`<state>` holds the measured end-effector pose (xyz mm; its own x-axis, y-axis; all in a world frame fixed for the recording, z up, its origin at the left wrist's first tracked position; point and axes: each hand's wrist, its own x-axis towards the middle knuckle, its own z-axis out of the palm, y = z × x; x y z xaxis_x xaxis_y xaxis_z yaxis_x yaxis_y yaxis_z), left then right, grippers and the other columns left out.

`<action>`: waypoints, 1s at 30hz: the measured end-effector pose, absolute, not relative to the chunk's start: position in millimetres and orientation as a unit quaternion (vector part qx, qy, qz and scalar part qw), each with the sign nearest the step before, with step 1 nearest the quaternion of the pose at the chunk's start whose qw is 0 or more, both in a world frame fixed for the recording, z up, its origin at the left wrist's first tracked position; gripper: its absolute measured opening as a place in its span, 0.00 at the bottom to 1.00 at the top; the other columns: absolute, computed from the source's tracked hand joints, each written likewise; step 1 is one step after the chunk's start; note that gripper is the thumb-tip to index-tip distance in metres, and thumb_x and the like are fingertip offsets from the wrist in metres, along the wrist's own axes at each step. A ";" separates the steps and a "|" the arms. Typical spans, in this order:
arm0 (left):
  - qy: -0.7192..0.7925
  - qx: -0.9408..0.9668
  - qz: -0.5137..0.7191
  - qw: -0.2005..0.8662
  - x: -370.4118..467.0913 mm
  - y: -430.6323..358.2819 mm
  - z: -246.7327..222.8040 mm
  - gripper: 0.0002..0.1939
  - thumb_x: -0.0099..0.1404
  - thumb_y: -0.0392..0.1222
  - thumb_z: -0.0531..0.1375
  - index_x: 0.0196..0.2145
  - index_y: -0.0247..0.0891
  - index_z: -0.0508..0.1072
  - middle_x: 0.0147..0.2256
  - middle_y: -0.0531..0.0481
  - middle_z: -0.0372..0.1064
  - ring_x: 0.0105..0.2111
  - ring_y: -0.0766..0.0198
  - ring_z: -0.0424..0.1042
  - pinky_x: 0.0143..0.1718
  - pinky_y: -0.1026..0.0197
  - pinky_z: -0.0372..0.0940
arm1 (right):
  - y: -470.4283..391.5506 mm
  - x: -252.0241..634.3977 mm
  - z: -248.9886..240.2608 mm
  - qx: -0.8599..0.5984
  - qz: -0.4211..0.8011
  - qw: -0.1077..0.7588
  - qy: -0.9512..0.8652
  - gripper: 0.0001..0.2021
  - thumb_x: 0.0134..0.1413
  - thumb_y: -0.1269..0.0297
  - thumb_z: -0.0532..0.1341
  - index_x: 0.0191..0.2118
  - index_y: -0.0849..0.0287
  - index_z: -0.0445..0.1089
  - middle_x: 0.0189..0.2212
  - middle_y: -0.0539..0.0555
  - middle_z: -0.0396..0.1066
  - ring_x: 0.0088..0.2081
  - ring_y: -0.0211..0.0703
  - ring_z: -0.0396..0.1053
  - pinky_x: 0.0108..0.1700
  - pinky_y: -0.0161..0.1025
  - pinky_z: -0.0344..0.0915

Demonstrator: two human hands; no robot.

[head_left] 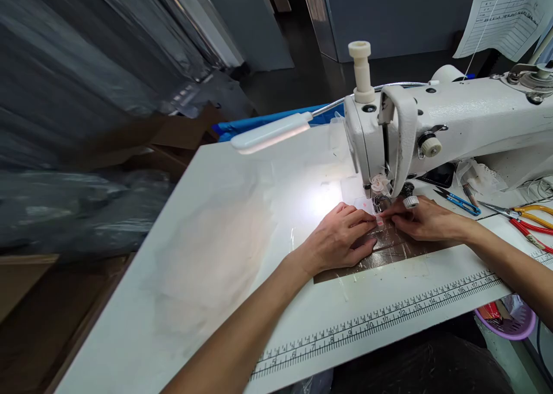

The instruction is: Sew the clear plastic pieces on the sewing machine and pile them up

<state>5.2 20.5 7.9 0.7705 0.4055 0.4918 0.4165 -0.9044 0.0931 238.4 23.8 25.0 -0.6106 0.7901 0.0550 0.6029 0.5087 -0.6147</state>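
A small whitish piece with pink marks (380,222) lies at the presser foot (380,203) of a white sewing machine (458,114). My left hand (343,235) rests left of the foot, its bent fingertips closed on the near edge of this piece. From the right, my right hand (425,218) reaches in beside the foot, fingers pinched at the piece's other side. Much of the piece is hidden by my fingers. Below both hands is a shiny brownish metal plate (389,253). A pale ruffled scrap (379,183) hangs at the needle area.
A lamp (272,132) lights the white table (228,209), which has a printed ruler (380,319) along its front. Blue thread snips (458,201), yellow-handled pliers (533,211) and a red-handled tool (529,233) lie right. A purple basket (514,328) sits below; cardboard boxes (181,135) stand left.
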 end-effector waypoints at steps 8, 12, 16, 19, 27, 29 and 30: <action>-0.209 -0.949 -0.237 -0.007 1.1 19.9 7.5 0.13 0.66 0.41 0.55 0.45 0.36 0.73 0.40 0.44 0.74 0.34 0.60 0.71 0.36 0.54 0.68 | 20.0 240.7 0.4 -0.436 0.155 0.182 -0.868 0.17 0.62 0.63 0.54 0.51 0.48 0.74 0.37 0.53 0.73 0.28 0.37 0.65 0.29 0.34 0.55; -0.203 -0.947 -0.249 -0.003 1.5 20.0 6.7 0.13 0.65 0.41 0.56 0.45 0.35 0.73 0.40 0.45 0.74 0.33 0.61 0.71 0.36 0.54 0.69 | 17.8 241.2 0.6 -0.404 0.111 0.170 -0.892 0.18 0.61 0.64 0.54 0.52 0.48 0.74 0.37 0.55 0.71 0.26 0.35 0.61 0.28 0.34 0.53; -0.205 -0.947 -0.249 -0.001 1.9 19.5 7.2 0.13 0.65 0.41 0.56 0.44 0.35 0.73 0.40 0.45 0.74 0.33 0.60 0.71 0.36 0.54 0.69 | 18.5 241.9 0.2 -0.392 0.110 0.173 -0.897 0.18 0.61 0.65 0.54 0.53 0.47 0.73 0.37 0.55 0.69 0.26 0.35 0.61 0.29 0.34 0.55; -0.216 -0.948 -0.234 -0.004 2.0 18.7 7.6 0.13 0.65 0.42 0.56 0.44 0.36 0.74 0.40 0.44 0.74 0.34 0.60 0.72 0.37 0.53 0.68 | 18.1 242.8 -1.7 -0.384 0.107 0.174 -0.901 0.18 0.61 0.65 0.54 0.54 0.45 0.73 0.39 0.55 0.69 0.28 0.36 0.62 0.30 0.34 0.57; -0.229 -0.944 -0.236 -0.004 2.6 17.9 10.4 0.12 0.64 0.42 0.55 0.42 0.38 0.75 0.41 0.45 0.75 0.32 0.60 0.69 0.42 0.49 0.64 | 14.4 237.7 4.5 -0.388 0.088 0.157 -0.904 0.17 0.62 0.65 0.53 0.51 0.50 0.75 0.42 0.56 0.68 0.29 0.37 0.63 0.31 0.35 0.62; -0.237 -0.943 -0.233 -0.004 2.3 18.2 11.1 0.13 0.63 0.42 0.55 0.42 0.39 0.75 0.42 0.46 0.75 0.33 0.60 0.69 0.45 0.48 0.62 | 13.6 235.1 7.0 -0.396 0.085 0.157 -0.900 0.17 0.62 0.65 0.53 0.50 0.52 0.75 0.41 0.57 0.69 0.30 0.38 0.64 0.32 0.36 0.63; -0.241 -0.943 -0.229 -0.006 2.1 18.5 11.2 0.13 0.63 0.42 0.55 0.43 0.39 0.75 0.42 0.46 0.74 0.34 0.60 0.69 0.46 0.48 0.61 | 13.1 234.0 7.8 -0.401 0.085 0.157 -0.899 0.17 0.63 0.64 0.52 0.51 0.52 0.75 0.41 0.57 0.69 0.30 0.38 0.64 0.31 0.36 0.62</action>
<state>2.1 18.5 11.2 0.7781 0.4582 0.4297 0.4526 -0.8833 0.1223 234.0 13.1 7.8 -0.6299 0.7467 0.2136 0.6935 0.6646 -0.2781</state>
